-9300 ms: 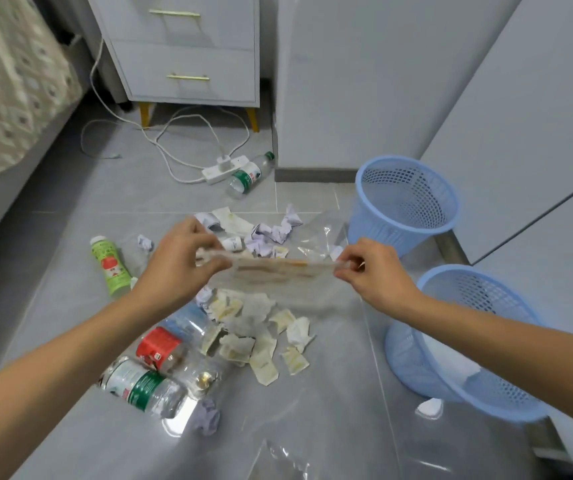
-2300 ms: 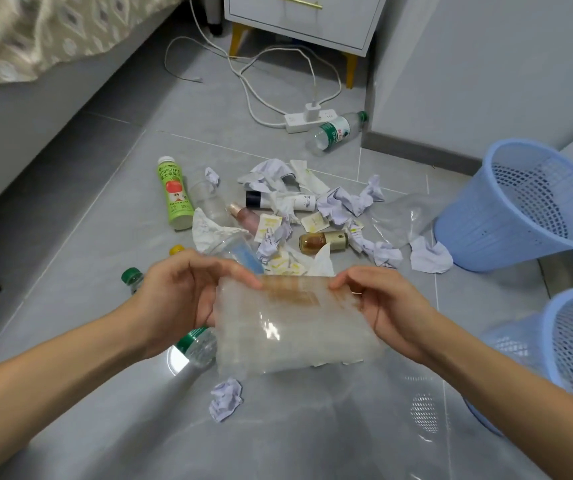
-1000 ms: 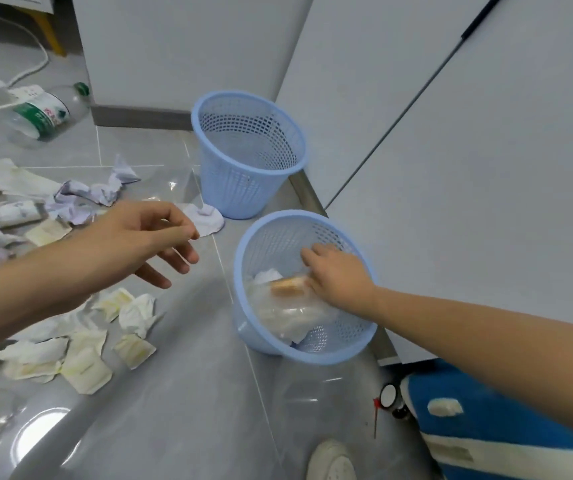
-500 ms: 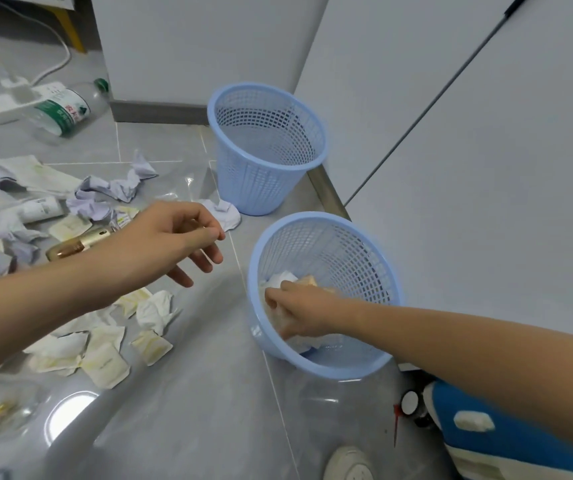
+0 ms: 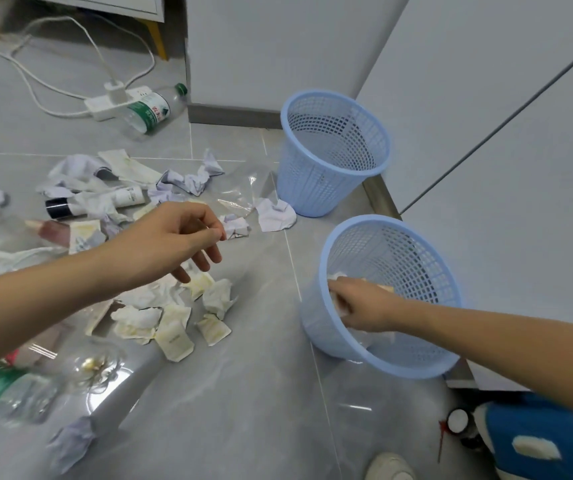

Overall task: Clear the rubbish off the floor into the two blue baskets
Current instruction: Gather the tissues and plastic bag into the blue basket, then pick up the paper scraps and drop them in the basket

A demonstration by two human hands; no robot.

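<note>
Two blue mesh baskets stand by the white cabinet: the far basket point(image 5: 333, 97) looks empty, and the near basket point(image 5: 392, 223) is tipped toward me. My right hand point(image 5: 361, 303) is inside the near basket, its fingers closed on a clear plastic packet point(image 5: 339, 301) against the basket's left wall. My left hand point(image 5: 170, 240) hovers over the floor, empty, with fingers loosely spread. Below it lie several yellowish sachets point(image 5: 174, 337). Crumpled papers point(image 5: 191, 178), a cosmetic tube point(image 5: 94, 202) and plastic bottles point(image 5: 146, 110) are scattered to the left.
A power strip point(image 5: 111, 102) with white cables lies at the back left. White cabinet doors point(image 5: 520, 168) close off the right side. A shoe point(image 5: 389, 467) and a blue-and-white object point(image 5: 548, 441) are at the bottom right. A green-labelled bottle point(image 5: 4, 396) lies bottom left.
Both hands held the plastic packet over the floor; my right hand then carried it into the near basket and now sits low against the basket's left wall. My left hand let go and hovers.
</note>
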